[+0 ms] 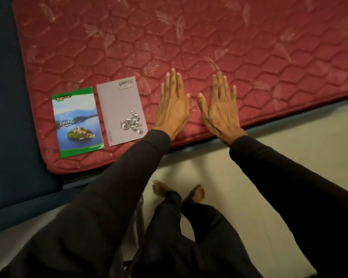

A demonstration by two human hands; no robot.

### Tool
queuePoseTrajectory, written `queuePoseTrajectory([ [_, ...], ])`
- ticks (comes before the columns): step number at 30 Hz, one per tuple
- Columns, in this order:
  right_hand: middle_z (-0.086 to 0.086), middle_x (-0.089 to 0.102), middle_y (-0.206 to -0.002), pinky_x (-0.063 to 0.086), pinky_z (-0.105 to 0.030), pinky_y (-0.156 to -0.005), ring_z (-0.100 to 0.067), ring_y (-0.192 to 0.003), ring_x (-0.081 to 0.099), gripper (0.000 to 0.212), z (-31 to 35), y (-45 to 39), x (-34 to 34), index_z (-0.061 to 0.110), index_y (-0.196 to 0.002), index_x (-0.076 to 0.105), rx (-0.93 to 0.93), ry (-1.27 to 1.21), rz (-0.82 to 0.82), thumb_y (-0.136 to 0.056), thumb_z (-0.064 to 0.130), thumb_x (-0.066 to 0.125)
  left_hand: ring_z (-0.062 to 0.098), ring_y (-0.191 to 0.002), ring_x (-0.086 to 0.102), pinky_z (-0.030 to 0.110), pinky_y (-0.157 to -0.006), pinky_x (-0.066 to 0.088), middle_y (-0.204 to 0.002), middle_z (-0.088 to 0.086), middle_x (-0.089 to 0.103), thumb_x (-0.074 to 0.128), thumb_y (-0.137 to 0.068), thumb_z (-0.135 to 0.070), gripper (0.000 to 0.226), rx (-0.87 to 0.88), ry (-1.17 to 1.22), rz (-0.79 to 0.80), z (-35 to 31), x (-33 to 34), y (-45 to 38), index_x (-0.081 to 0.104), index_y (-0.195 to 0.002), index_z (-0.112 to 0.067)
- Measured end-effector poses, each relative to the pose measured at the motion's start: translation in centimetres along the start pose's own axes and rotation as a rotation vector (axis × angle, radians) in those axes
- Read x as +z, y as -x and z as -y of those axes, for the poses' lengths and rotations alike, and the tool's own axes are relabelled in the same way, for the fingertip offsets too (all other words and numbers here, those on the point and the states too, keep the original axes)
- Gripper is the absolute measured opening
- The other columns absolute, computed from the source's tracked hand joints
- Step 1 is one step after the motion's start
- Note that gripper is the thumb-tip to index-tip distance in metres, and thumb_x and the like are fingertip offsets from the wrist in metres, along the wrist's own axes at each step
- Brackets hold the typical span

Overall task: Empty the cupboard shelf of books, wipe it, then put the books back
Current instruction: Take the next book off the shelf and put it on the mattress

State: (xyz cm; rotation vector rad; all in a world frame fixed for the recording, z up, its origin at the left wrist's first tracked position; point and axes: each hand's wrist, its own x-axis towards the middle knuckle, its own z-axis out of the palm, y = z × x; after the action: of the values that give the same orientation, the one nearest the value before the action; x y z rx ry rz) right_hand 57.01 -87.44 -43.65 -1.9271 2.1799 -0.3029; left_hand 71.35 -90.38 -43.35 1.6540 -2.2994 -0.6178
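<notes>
While both hands lie flat on the red quilted mattress (189, 47), fingers straight and together, neither grip holds anything. Left hand (174, 103) sits just beside the grey notebook (122, 111), not touching it; right hand (219, 109) is further off, the thumbs near each other. Beyond the grey one lies the green-bordered notebook (77, 122), close alongside, near the mattress corner. Grey cover shows a silver quad-bike rider and a label box; the other, a lake island picture. Both lie flat, long axes running away from the person, tilted slightly left. Bare feet (179, 191) stand on the pale floor (279, 153) below.
</notes>
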Motion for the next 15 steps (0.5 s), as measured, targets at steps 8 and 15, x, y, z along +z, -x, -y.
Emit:
queuePoseTrajectory([
  [8, -0.015, 0.013, -0.162, 0.005, -0.050, -0.121, -0.028, -0.150, 0.009, 0.070, -9.6, 4.0, -7.4, 0.002, -0.153, 0.017, 0.197, 0.016, -0.099, -0.102, 0.049, 0.023, 0.034, -0.150, -0.003, 0.042, -0.123, 0.000, -0.161, 0.024, -0.002, 0.026, -0.105, -0.022, 0.059, 0.215, -0.031, 0.081, -11.8, 1.5, -1.3, 0.004, -0.151, 0.007],
  [15, -0.015, 0.009, -0.162, 0.004, -0.049, -0.122, -0.028, -0.151, 0.006, 0.069, -16.7, 7.7, -12.0, 0.002, -0.154, 0.014, 0.332, 0.015, -0.139, -0.103, 0.048, 0.022, 0.035, -0.150, -0.001, 0.044, -0.122, 0.001, -0.160, 0.025, 0.000, 0.026, -0.105, -0.022, 0.058, 0.376, -0.071, 0.113, -20.4, 3.3, -2.1, 0.006, -0.151, 0.008],
])
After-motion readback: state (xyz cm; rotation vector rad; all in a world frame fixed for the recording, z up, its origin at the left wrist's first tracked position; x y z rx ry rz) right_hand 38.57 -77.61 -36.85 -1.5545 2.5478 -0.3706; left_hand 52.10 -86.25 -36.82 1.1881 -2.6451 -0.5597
